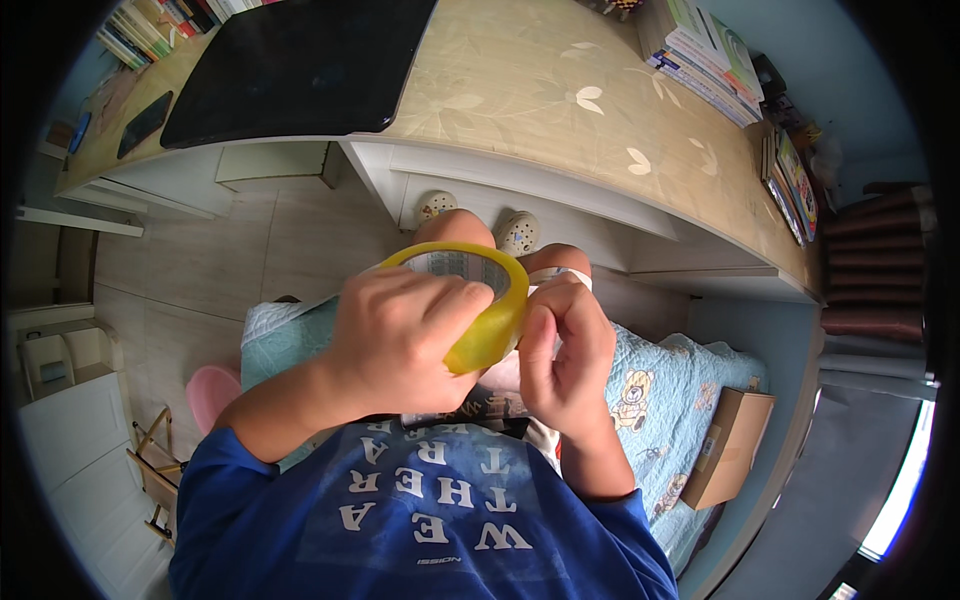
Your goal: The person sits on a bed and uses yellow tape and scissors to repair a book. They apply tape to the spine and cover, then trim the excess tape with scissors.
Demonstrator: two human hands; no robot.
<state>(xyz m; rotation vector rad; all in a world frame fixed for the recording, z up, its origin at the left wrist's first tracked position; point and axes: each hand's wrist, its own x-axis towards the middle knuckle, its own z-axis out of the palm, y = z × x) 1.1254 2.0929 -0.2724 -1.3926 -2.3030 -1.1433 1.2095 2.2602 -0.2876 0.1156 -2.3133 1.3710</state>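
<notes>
My left hand [405, 337] holds a roll of yellow-tinted clear packing tape [491, 330] above my lap, with the thumb over its rim and the fingers beneath it. Writing shows on the inside of its cardboard core. Close against the roll's right edge is my right hand [570, 352], its fingers curled in and the thumb laid beside them. Whether these fingertips pinch the loose end of the tape is hidden. Below the hands, a dark thing with writing [495, 405] lies partly covered on my lap.
Ahead stands a wooden desk [510, 82] with a black laptop [300, 75], a phone [145, 124] and stacked books [705, 60]. I sit on a blue quilt [667, 390]; a cardboard box [727, 448] rests at right. On the left are a pink basin [214, 397] and folding stand [156, 469].
</notes>
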